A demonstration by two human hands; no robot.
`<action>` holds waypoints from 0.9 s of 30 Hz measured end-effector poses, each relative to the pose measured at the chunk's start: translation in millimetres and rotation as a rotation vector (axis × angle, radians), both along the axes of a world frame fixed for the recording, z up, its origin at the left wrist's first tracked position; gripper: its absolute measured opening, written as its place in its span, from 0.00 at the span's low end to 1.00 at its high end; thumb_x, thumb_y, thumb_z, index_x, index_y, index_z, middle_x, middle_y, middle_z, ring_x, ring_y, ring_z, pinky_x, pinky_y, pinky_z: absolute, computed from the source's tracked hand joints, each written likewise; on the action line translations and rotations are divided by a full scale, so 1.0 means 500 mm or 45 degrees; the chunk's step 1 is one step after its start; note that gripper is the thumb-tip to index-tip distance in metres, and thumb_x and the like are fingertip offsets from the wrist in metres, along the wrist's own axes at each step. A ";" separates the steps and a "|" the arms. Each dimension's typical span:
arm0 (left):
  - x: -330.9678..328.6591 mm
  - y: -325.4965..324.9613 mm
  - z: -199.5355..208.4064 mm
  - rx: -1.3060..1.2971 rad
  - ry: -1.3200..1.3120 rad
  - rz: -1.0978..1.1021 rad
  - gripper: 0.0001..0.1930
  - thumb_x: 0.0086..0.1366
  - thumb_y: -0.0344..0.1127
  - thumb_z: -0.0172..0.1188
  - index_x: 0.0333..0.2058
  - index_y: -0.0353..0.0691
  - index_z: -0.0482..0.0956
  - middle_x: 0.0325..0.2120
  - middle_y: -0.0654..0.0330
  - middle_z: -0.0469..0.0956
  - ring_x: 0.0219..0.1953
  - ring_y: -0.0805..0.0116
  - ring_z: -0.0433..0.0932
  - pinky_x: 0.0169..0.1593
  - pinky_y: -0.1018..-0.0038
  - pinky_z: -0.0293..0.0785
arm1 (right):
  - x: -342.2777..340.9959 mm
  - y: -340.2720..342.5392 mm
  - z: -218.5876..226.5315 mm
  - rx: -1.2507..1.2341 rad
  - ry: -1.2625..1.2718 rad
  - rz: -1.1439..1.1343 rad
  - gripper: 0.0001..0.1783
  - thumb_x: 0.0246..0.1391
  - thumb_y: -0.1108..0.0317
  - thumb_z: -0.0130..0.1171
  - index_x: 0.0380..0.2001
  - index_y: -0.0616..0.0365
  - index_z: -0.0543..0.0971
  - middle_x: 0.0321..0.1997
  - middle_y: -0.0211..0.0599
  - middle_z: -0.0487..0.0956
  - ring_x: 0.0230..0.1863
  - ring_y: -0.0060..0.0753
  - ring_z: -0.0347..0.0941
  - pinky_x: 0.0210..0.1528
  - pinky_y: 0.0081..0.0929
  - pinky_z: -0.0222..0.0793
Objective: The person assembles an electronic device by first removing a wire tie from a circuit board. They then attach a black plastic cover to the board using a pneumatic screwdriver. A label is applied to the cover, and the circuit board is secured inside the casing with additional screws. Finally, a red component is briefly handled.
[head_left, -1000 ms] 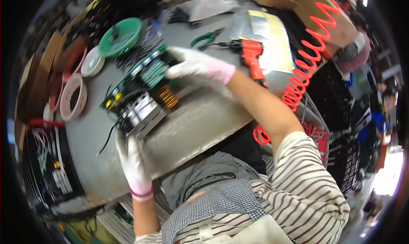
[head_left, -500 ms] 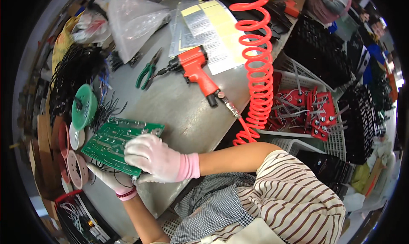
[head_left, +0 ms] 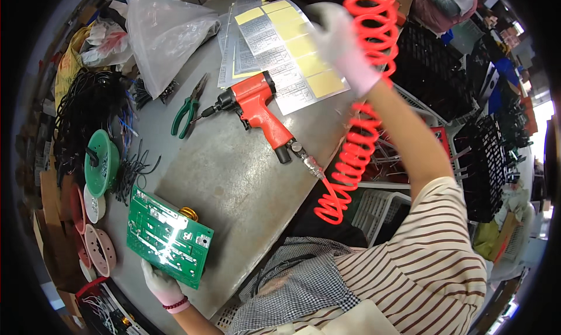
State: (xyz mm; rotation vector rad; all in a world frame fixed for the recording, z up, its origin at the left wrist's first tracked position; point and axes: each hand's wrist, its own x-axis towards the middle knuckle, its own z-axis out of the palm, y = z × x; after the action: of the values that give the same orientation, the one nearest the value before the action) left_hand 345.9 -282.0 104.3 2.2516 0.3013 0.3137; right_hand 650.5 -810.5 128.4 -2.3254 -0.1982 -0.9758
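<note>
- Green circuit board (head_left: 166,235): at eight o'clock in the view, tilted over the desk (head_left: 204,159), its soldered face showing; a copper-coloured coil (head_left: 188,213) peeps out at the board's one o'clock edge.
- Left hand (head_left: 162,285): gloved, gripping the board at its seven o'clock edge.
- Right hand (head_left: 343,45): gloved, blurred, at one o'clock, over the three o'clock edge of the label sheet (head_left: 301,45); I cannot tell whether its fingers hold anything.
- Red power driver (head_left: 263,116): lying just below the sheet, bit toward eight o'clock.
- Green-handled pliers (head_left: 184,116): at ten o'clock, near the bit.
- Green bowl (head_left: 105,171): at nine o'clock.
</note>
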 end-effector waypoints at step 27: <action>0.009 -0.075 0.019 -0.897 -0.134 0.090 0.26 0.71 0.39 0.52 0.61 0.32 0.60 0.50 0.59 0.72 0.49 0.73 0.72 0.53 0.75 0.69 | 0.025 -0.173 0.013 -0.713 0.855 -0.314 0.19 0.56 0.54 0.54 0.39 0.58 0.80 0.44 0.48 0.80 0.49 0.50 0.75 0.50 0.42 0.71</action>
State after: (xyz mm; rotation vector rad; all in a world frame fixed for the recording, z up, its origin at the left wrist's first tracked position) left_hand 350.3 -319.5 113.8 1.5295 0.3680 0.3033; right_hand 663.1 -897.0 134.9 -3.1053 0.1102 -0.1931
